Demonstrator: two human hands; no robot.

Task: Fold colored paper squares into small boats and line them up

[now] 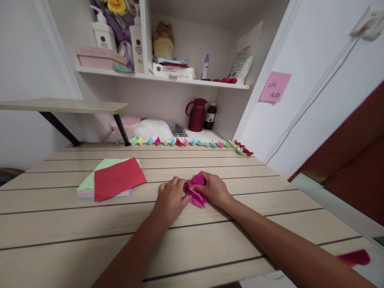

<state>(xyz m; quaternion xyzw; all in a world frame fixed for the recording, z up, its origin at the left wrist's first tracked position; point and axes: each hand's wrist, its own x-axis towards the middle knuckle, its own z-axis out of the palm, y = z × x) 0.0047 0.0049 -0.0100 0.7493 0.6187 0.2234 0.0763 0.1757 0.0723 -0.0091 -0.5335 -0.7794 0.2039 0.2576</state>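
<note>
A magenta sheet of origami paper (197,200), partly folded and creased, is between my hands over the middle of the table. My right hand (215,190) pinches its upper right part, thumb on top and fingers behind. At the paper's left edge, my left hand (171,199) has its thumb and index finger closed on it, the other fingers curled toward the tabletop. Part of the paper is hidden by my fingers. To the left lies a red paper sheet (118,180) on a stack of pastel sheets (87,185).
A row of small folded paper pieces (179,142) lines the table's (192,256) back edge. A raised wooden shelf (66,105) on black legs stands at the back left. Behind the row are a dark red jug (197,116) and a dark bottle (211,117).
</note>
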